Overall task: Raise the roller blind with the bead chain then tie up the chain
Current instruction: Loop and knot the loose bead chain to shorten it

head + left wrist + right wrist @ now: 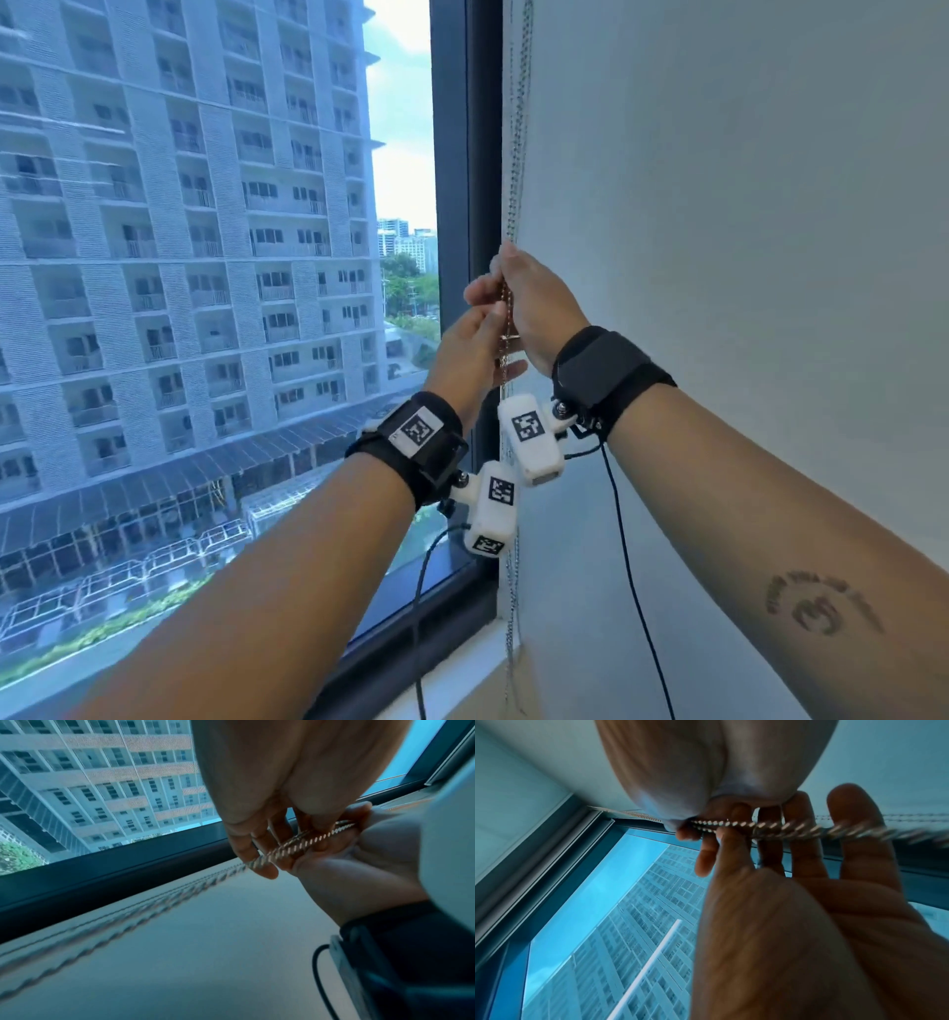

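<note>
Metal bead chain (515, 169) hangs along the dark window frame (452, 180), hard against the pale wall (719, 205).
Left hand (470, 347) and right hand (529, 303) meet on it above the sill (462, 673); both sets of fingers pinch the strands, glass to the left.

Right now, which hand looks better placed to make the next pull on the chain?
Probably the right hand: it sits higher on the bead chain, fingers closed round it, leaving room to pull down. The left hand holds lower.

Head looks down; wrists close on hands (500, 329).
</note>
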The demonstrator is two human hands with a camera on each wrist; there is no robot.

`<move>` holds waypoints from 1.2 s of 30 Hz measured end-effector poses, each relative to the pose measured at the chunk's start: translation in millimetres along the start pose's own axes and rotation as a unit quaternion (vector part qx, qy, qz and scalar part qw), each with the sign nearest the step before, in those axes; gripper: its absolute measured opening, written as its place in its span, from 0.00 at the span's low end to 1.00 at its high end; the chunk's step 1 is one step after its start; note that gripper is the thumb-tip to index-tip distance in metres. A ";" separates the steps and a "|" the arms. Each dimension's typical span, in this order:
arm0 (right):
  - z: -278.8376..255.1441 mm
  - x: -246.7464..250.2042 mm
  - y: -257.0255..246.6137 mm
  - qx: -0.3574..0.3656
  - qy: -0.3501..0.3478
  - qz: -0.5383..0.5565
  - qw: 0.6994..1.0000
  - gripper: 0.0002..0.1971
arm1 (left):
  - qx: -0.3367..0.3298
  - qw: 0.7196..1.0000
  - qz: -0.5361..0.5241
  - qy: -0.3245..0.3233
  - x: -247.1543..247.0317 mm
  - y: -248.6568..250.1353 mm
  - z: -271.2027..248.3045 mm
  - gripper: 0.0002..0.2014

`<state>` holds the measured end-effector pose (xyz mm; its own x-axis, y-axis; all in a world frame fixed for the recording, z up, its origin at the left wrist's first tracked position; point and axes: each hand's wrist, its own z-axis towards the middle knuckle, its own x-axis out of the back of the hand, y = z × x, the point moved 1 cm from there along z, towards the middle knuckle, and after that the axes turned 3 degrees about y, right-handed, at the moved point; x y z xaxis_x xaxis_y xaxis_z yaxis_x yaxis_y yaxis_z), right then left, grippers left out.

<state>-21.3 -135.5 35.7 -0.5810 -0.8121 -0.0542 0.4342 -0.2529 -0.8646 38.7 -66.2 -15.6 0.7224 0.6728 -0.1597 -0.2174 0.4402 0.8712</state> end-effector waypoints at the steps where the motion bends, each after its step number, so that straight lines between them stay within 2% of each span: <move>1: -7.2 2.5 8.5 -0.002 -0.001 -0.007 1.000 0.19 | 0.005 1.000 0.009 -0.005 2.7 -9.2 -6.6 0.17; 3: -20.3 8.1 28.4 -0.002 -0.007 -0.004 1.000 0.18 | -0.010 0.997 0.070 -0.004 8.4 -25.6 -16.5 0.14; 4: -26.5 11.0 39.0 0.001 -0.012 0.006 1.000 0.18 | -0.039 0.990 0.134 0.017 12.3 -32.4 -18.8 0.12; 7: -46.1 16.2 60.5 0.004 -0.013 0.075 0.997 0.18 | -0.171 0.929 0.317 0.086 19.8 -41.0 -25.3 0.12; 9: -58.4 18.9 64.7 0.002 -0.015 0.141 0.990 0.18 | -0.245 0.895 0.360 0.095 18.8 -40.5 -33.6 0.11; 12: -72.2 25.4 66.6 -0.007 -0.001 0.164 0.986 0.16 | -0.321 0.878 0.343 0.092 18.3 -32.6 -39.7 0.10; 14: -80.6 29.2 74.7 -0.021 0.017 0.113 0.993 0.15 | -0.379 0.855 0.349 0.062 17.5 -20.3 -39.6 0.09; 15: -85.3 30.3 80.5 -0.028 0.023 0.084 0.996 0.14 | -0.411 0.832 0.372 0.031 14.5 -14.3 -39.5 0.08; 17: -95.9 31.7 93.2 -0.046 0.030 0.037 0.998 0.14 | -0.474 0.762 0.439 -0.051 6.9 -7.3 -40.7 0.05; 18: -102.2 32.4 99.7 -0.059 0.026 0.019 0.998 0.14 | -0.490 0.724 0.475 -0.098 3.8 -6.6 -40.8 0.09; 20: -117.3 34.0 115.0 -0.085 0.004 -0.015 0.996 0.15 | -0.473 0.662 0.550 -0.189 1.7 -9.9 -40.1 0.16; 21: -125.5 35.1 124.2 -0.098 -0.011 -0.034 0.995 0.16 | -0.449 0.640 0.582 -0.222 3.0 -14.1 -40.1 0.18; 23: -140.5 40.7 142.4 -0.124 -0.036 -0.065 0.990 0.16 | -0.395 0.606 0.642 -0.254 9.6 -24.8 -40.7 0.21; 25: -148.7 53.4 149.1 -0.141 -0.036 -0.062 0.987 0.12 | -0.365 0.577 0.685 -0.256 17.7 -34.6 -42.6 0.21; 26: -149.0 62.2 146.5 -0.144 -0.030 -0.042 0.988 0.10 | -0.361 0.579 0.687 -0.250 21.1 -37.2 -43.5 0.19; 27: -146.7 71.1 139.1 -0.142 -0.024 -0.013 0.989 0.08 | -0.363 0.601 0.671 -0.240 24.4 -40.1 -43.4 0.15; 28: -143.5 79.1 127.9 -0.136 -0.019 0.015 0.990 0.07 | -0.363 0.638 0.639 -0.227 26.4 -41.0 -44.6 0.11; 29: -137.4 86.5 114.6 -0.124 -0.022 0.037 0.991 0.05 | -0.358 0.690 0.595 -0.206 27.1 -43.1 -44.9 0.08; 31: -123.6 92.3 85.4 -0.091 -0.028 0.063 0.994 0.04 | -0.297 0.823 0.460 -0.151 25.7 -42.6 -49.9 0.08; 32: -115.5 92.1 71.7 -0.074 -0.033 0.066 0.995 0.05 | -0.257 0.884 0.378 -0.101 22.5 -39.0 -54.4 0.07; 33: -106.6 91.3 58.9 -0.058 -0.039 0.062 0.996 0.06 | -0.219 0.929 0.294 -0.039 18.9 -34.2 -58.6 0.07; 34: -98.0 89.4 47.4 -0.043 -0.046 0.044 0.997 0.08 | -0.182 0.960 0.214 0.021 14.0 -28.9 -62.1 0.07; 36: -81.1 82.1 30.0 -0.017 -0.054 -0.025 0.998 0.08 | -0.098 0.989 0.046 0.097 2.7 -18.9 -65.5 0.05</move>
<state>-111.8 -167.2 -35.3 -0.5227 -0.8515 0.0417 0.3825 -0.2780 -0.8811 1.7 -33.7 -63.0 0.5581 0.8087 -0.1858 -0.4138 0.4653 0.7825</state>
